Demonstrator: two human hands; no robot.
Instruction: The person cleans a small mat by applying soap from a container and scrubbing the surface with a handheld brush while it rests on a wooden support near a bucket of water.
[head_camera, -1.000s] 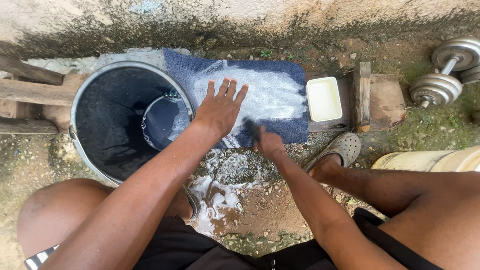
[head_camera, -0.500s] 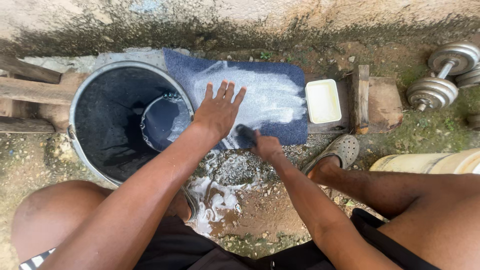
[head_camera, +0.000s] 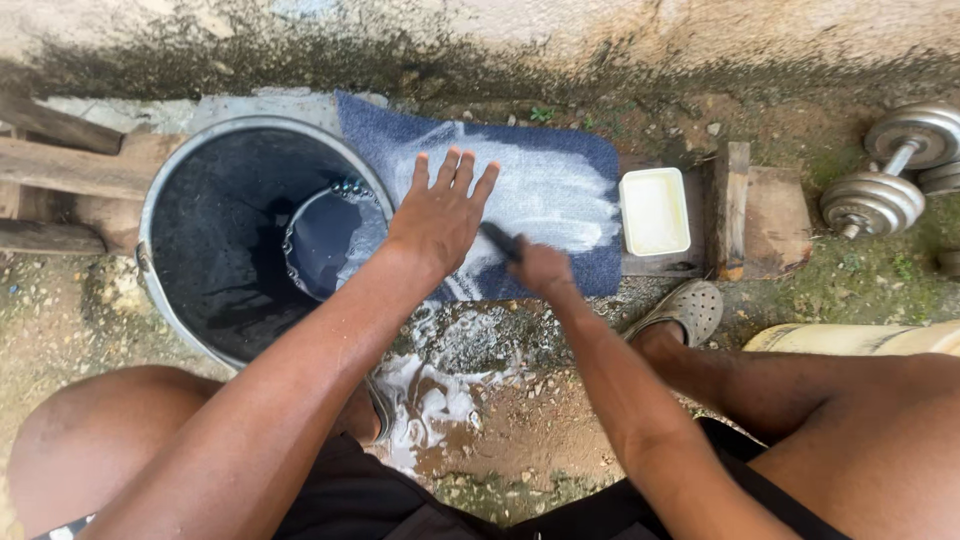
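The blue mat (head_camera: 540, 200) lies flat on the ground at the foot of the stained wall (head_camera: 600, 40), just right of the big metal bucket (head_camera: 160, 200), its left edge running under or against the bucket rim. White suds cover most of its middle and right part, while the far left corner and the near right strip show bare blue, so the scrubbing looks well along but not complete; no rinsing shows yet. The mat's long axis runs left to right, along the wall. The left hand (head_camera: 440, 215) presses flat on the mat, fingers spread and pointing away. The right hand (head_camera: 540, 270) is closed around a dark brush (head_camera: 500, 240) at the mat's near edge, its handle slanting far-left. A pale tub (head_camera: 655, 210) sits just beside the mat's right edge.
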